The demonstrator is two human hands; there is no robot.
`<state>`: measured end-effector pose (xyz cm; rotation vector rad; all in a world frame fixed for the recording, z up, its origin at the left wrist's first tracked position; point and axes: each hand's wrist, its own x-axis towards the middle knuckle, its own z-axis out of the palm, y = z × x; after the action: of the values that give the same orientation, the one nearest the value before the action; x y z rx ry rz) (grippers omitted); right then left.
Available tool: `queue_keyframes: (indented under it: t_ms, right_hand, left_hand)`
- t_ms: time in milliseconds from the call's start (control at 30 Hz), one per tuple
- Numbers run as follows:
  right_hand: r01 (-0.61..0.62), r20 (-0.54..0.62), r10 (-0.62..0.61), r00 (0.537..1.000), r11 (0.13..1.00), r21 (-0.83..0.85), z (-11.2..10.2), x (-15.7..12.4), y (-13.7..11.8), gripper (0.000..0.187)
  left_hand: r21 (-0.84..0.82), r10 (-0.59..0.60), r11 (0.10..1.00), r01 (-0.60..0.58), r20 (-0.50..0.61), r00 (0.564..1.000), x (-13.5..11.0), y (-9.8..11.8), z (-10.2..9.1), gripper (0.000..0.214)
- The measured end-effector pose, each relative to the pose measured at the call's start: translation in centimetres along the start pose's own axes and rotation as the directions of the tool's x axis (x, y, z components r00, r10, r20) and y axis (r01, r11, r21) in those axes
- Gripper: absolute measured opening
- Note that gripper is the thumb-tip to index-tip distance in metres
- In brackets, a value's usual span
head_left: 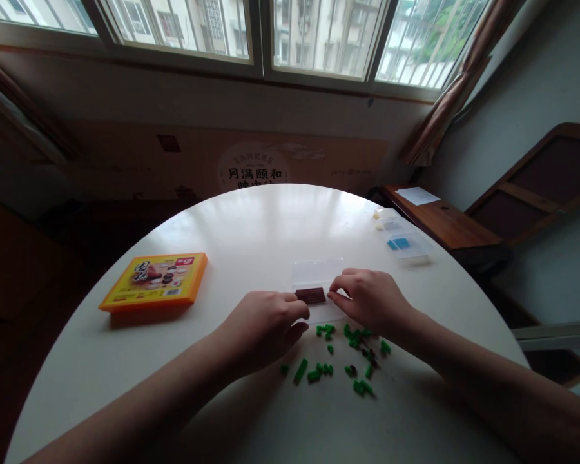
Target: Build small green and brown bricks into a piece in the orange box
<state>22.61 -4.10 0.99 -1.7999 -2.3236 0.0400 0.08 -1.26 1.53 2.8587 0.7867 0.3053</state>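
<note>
An open clear plastic box point(319, 268), its lid raised at the back, lies at the middle of the white table. Inside it is a dark brown studded block point(310, 296), perhaps several bricks joined. My left hand point(265, 322) is curled at the box's left side and covers part of it; its fingertips are close to the block's left end. On the other side, my right hand point(367, 295) pinches thumb and forefinger at the box's right edge, just off the block. Loose green bricks point(314, 374) and a few dark brown bricks point(368, 356) are scattered in front of the box.
An orange and yellow board-game box point(154, 280) lies on the table at left. Clear plastic cases point(413, 251), one with blue pieces point(397, 244), lie near the right rim. Beyond the round table point(251, 212) stand a wooden desk point(444, 222) and the window wall.
</note>
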Motion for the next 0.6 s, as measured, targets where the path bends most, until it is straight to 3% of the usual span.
queue_keyframes:
  t_ms: [600]
  right_hand:
    - [0.059, 0.03, -0.056, 0.998, 0.989, -0.133, -0.64, -0.7, -0.99, 0.028]
  left_hand:
    - [0.017, -0.007, 1.0, 0.006, 0.033, 0.999, -0.07, 0.38, -0.17, 0.014]
